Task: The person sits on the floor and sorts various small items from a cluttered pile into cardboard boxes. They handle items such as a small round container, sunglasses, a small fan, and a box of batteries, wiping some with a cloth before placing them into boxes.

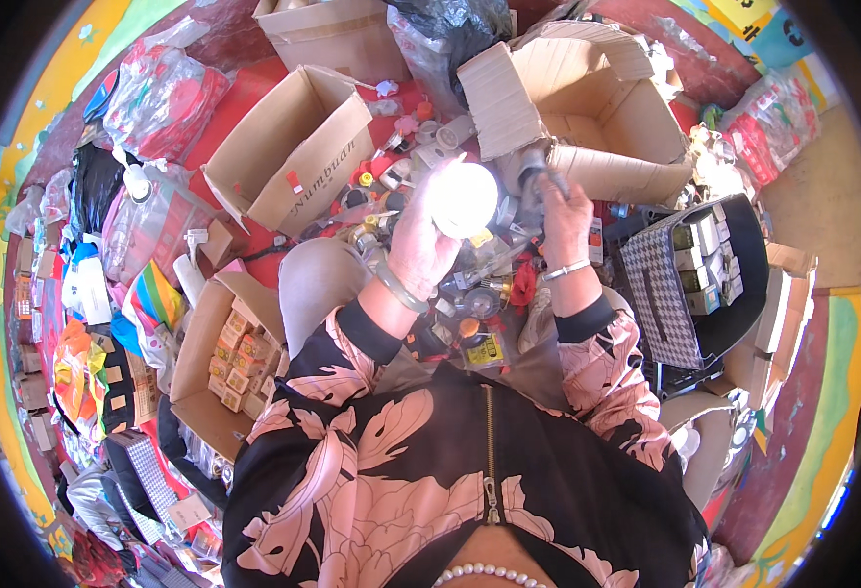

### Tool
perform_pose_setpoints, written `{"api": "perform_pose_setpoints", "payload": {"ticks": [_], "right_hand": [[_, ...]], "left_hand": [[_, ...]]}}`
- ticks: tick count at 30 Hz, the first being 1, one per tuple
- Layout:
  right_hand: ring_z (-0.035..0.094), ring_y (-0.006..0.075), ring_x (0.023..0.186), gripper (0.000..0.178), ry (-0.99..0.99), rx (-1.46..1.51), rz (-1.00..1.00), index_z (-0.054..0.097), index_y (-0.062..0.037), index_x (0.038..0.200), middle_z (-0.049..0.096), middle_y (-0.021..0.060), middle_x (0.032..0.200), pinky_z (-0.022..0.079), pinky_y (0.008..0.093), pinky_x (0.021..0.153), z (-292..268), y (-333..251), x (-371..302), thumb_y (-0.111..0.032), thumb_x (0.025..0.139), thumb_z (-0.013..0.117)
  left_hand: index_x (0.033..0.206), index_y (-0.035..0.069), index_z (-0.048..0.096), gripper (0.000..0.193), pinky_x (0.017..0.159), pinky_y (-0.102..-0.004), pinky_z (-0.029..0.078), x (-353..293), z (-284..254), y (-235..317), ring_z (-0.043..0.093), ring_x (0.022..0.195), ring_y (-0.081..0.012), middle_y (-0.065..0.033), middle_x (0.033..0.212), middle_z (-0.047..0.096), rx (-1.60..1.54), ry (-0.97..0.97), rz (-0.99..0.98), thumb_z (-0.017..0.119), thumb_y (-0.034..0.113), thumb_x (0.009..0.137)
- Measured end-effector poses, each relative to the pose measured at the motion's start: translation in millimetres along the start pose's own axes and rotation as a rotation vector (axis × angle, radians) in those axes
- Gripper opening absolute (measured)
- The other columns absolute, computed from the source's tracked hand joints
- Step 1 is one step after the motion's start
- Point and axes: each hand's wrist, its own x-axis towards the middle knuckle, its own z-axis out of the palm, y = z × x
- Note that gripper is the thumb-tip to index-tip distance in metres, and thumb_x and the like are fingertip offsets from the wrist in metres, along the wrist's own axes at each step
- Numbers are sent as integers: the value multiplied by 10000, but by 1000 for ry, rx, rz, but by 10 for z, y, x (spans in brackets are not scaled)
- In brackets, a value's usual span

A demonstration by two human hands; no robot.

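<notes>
My left hand [420,250], with a pale bangle at the wrist, holds up a round white object [464,200]. Glare washes out its surface, so its exact kind cannot be made out. To its right, my right hand [565,216] has its fingers curled around a greyish object [530,176], blurred and partly hidden by the fingers. Both hands are above a heap of small mixed items in front of my lap. Among them are a red flower-like piece [522,283] and a small container with an orange cap [469,328].
Open cardboard boxes stand ahead at the left [293,147] and right [587,98]. A box of small cartons [239,363] is beside me at left. A houndstooth-patterned bin [661,284] with small boxes stands at right. Plastic bags [161,98] pile up far left.
</notes>
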Motion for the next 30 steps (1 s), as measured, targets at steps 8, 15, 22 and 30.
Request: {"api": "perform_pose_setpoints", "payload": {"ticks": [8,15,22,30], "right_hand": [[534,316,991,382,-212,-473,-733,620,-76,1069,557,138,1100,430,393,888,396,-168,-639,-47,691,669],[552,297,916,351,-357,-484,-1052,652,-67,984,576,105,1042,444,384,814,351,-268,-585,-22,637,674],[542,322,939,334,-258,-422,-789,637,-89,939,575,117,1019,462,394,826,263,-178,-484,32,627,641],[568,277,948,302,-209,-511,-947,642,-83,916,590,100,1009,469,349,832,177,-246,-370,43,642,646]], "left_hand": [[1074,54,551,287,866,-331,457,9,54,-170,581,931,-172,-64,999,613,99,164,107,448,291,948],[1094,69,534,286,827,-318,467,-7,-56,-131,570,901,-167,-50,981,593,14,132,-78,418,294,960],[1167,77,522,325,890,-346,460,47,13,-77,585,982,-184,-76,1075,612,57,50,-23,462,303,941],[1166,45,513,311,827,-338,475,-19,60,-135,569,962,-168,-73,1077,581,66,78,-78,446,260,951]]}}
